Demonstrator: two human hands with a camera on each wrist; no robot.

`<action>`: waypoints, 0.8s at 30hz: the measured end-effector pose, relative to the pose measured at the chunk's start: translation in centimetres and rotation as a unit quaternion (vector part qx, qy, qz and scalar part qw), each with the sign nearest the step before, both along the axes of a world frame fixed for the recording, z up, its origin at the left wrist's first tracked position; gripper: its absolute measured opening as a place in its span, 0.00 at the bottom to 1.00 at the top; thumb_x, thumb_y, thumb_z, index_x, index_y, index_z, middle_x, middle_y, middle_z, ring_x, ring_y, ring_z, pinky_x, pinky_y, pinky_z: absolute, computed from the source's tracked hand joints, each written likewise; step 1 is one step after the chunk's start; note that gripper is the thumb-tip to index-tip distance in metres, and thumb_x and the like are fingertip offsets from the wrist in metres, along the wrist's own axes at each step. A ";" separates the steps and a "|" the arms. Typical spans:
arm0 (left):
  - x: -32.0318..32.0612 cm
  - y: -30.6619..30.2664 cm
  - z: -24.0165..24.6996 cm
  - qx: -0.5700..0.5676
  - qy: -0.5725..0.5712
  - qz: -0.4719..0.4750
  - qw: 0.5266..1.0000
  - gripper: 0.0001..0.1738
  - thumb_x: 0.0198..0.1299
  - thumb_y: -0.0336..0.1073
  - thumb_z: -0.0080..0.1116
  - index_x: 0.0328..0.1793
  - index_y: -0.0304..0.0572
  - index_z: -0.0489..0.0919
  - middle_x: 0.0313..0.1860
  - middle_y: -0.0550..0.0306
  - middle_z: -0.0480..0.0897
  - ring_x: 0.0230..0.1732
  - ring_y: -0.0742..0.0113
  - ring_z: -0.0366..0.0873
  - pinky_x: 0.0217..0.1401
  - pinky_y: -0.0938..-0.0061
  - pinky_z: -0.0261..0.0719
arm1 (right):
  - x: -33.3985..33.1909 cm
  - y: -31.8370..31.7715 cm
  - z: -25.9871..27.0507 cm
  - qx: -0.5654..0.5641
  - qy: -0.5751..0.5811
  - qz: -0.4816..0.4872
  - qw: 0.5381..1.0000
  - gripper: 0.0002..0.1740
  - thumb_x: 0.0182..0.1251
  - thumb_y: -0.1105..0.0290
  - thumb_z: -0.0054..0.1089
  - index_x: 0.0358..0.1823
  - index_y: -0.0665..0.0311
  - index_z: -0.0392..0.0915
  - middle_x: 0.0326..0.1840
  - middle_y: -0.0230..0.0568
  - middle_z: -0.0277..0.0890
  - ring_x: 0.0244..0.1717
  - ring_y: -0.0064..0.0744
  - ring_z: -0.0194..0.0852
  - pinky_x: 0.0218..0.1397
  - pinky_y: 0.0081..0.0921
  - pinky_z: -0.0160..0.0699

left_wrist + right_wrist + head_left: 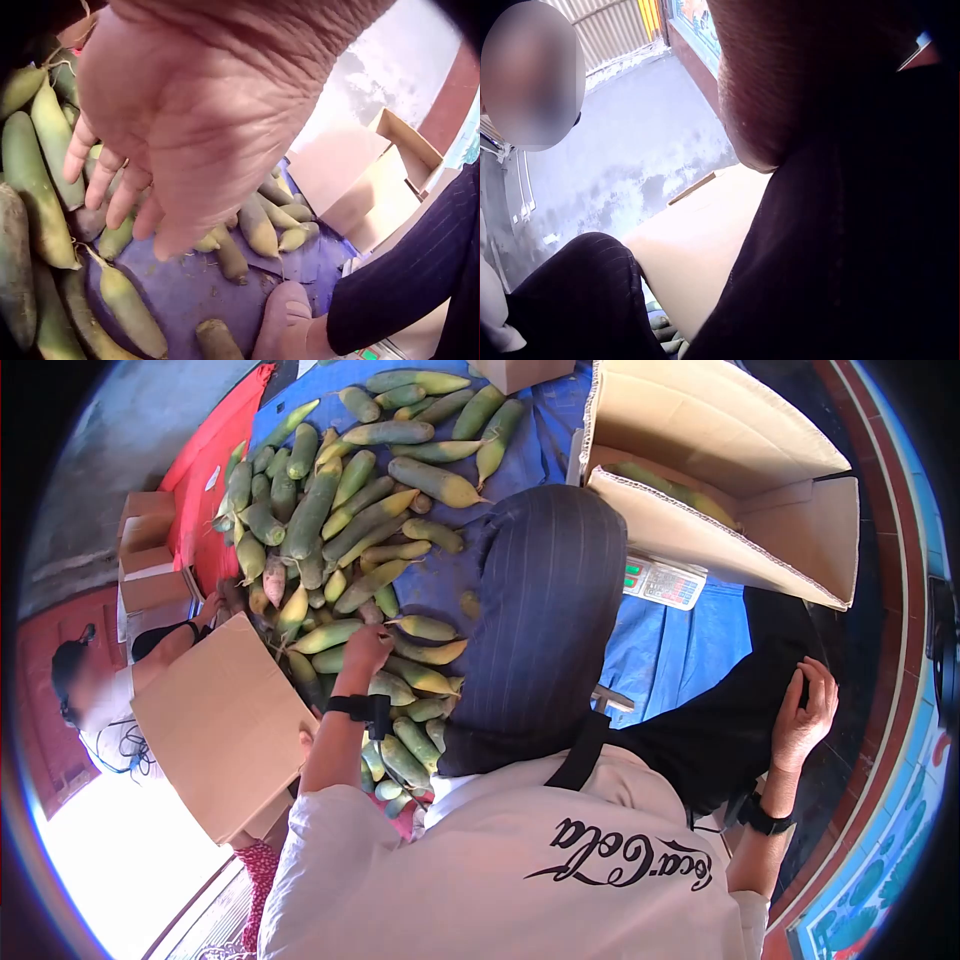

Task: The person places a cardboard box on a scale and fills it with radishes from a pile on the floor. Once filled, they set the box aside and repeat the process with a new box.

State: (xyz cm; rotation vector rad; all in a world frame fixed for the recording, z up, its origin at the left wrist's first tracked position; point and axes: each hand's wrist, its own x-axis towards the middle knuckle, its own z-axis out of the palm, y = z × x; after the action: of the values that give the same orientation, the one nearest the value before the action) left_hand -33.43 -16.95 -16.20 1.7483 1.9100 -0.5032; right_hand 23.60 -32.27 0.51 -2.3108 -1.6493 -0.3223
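Over a heap of green radishes (325, 510) on a blue sheet, my left hand (370, 647) hangs with relaxed fingers. The left wrist view shows that hand's (195, 120) palm with nothing in it and its fingers pointing down at the radishes. Near the fingertips lie a green radish (127, 307) with a thin root and several more at the left. My right hand (806, 712) rests on the dark trouser leg at the knee, its fingers loosely bent. Only a shadowed part of the right hand (750, 97) shows in the right wrist view.
A cardboard box (725, 420) with flaps up holds some radishes. Beside it is a scale (668, 582) with a green display. Another cardboard box (225, 725) stands close to my left arm, near a person (110, 705) in white. My bent leg (550, 620) rises between the heap and scale.
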 end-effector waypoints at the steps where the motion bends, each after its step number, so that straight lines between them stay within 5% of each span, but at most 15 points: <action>1: 0.9 0.9 0.8 0.008 0.063 -0.016 0.998 0.19 0.51 0.48 0.60 0.45 0.47 0.81 0.45 0.49 0.81 0.51 0.47 0.76 0.55 0.63 0.74 | 0.1 -0.1 0.0 0.001 -0.003 -0.004 1.000 0.05 0.61 0.75 0.57 0.38 0.63 0.78 0.45 0.38 0.79 0.46 0.39 0.76 0.52 0.32 0.72; 5: 0.0 3.0 2.7 0.102 0.152 -0.099 0.978 0.24 0.49 0.50 0.62 0.53 0.53 0.79 0.54 0.55 0.77 0.57 0.49 0.71 0.60 0.45 0.67 | 0.1 -0.3 -0.1 -0.002 0.001 -0.010 1.000 0.05 0.59 0.76 0.58 0.37 0.62 0.78 0.44 0.36 0.79 0.46 0.38 0.77 0.51 0.32 0.72; 8: -2.9 4.7 0.7 0.067 0.161 -0.069 0.982 0.28 0.49 0.51 0.63 0.57 0.53 0.77 0.59 0.52 0.73 0.61 0.47 0.70 0.59 0.35 0.63 | 0.0 -0.2 -0.2 0.009 -0.003 -0.008 1.000 0.04 0.59 0.77 0.58 0.36 0.63 0.78 0.43 0.36 0.79 0.45 0.38 0.76 0.52 0.32 0.70; 13: -4.6 6.0 -2.2 -0.056 0.115 0.024 0.992 0.33 0.48 0.54 0.65 0.61 0.54 0.74 0.62 0.46 0.73 0.63 0.46 0.69 0.62 0.46 0.67 | 0.1 0.0 0.0 0.003 0.007 -0.006 1.000 0.05 0.58 0.77 0.58 0.36 0.63 0.78 0.42 0.37 0.78 0.44 0.38 0.76 0.53 0.32 0.69; 19: -0.1 2.1 -3.8 -0.193 0.081 -0.130 0.969 0.29 0.47 0.53 0.65 0.57 0.57 0.77 0.56 0.58 0.79 0.59 0.52 0.74 0.59 0.55 0.71 | -0.1 0.6 0.2 -0.004 0.017 -0.002 1.000 0.06 0.58 0.78 0.59 0.37 0.63 0.78 0.42 0.38 0.78 0.44 0.39 0.75 0.51 0.32 0.69; 20: -1.8 0.8 -7.1 -0.187 -0.011 -0.116 0.975 0.29 0.48 0.52 0.65 0.56 0.52 0.78 0.54 0.52 0.79 0.58 0.52 0.74 0.59 0.57 0.71 | 0.0 0.6 0.1 -0.001 0.016 0.000 1.000 0.06 0.57 0.78 0.59 0.37 0.63 0.78 0.43 0.38 0.78 0.45 0.39 0.76 0.50 0.32 0.69; 24: -2.4 -5.0 -8.8 -0.243 -0.077 -0.133 0.958 0.29 0.48 0.52 0.65 0.56 0.51 0.78 0.54 0.51 0.79 0.58 0.52 0.75 0.59 0.58 0.72 | 0.2 0.6 0.2 0.013 0.032 0.005 0.999 0.06 0.54 0.79 0.61 0.35 0.63 0.78 0.41 0.38 0.79 0.44 0.40 0.77 0.49 0.31 0.70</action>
State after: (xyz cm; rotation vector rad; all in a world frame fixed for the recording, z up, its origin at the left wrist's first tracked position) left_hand -35.87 -21.99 -25.03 1.6546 1.3060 -0.8275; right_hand 23.81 -31.71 0.69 -2.2692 -1.6165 -0.2633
